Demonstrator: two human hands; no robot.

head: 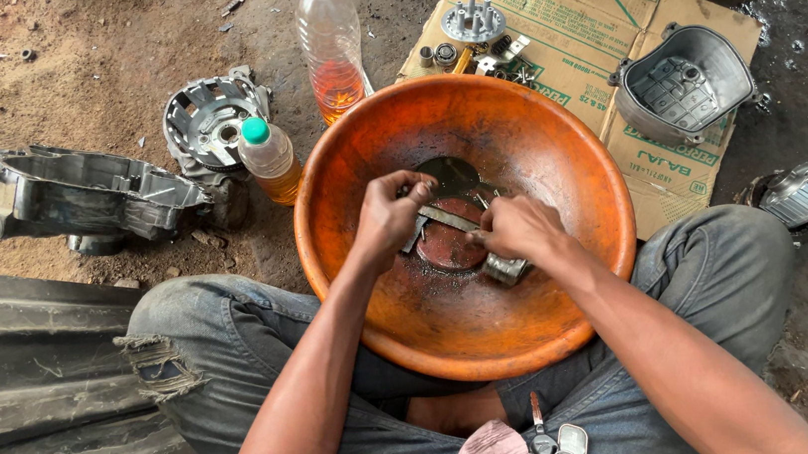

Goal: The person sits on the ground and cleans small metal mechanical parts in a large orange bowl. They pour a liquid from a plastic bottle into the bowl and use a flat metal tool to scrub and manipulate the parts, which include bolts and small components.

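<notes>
A large orange bowl (555,141) rests between my knees, with dark liquid and small metal parts at its bottom. My left hand (389,214) and my right hand (521,228) are both inside it. Together they grip a flat grey metal part (447,217) that spans between them over the dark pool. A small shiny cylindrical part (505,268) lies just under my right hand.
Two plastic bottles of amber liquid (332,44) (271,159) stand left of the bowl, beside a clutch basket (208,117) and an engine casing (81,196). Flattened cardboard (582,18) behind holds small parts and an engine cover (684,82). Another cover (806,193) lies right. Keys (559,446) hang at my lap.
</notes>
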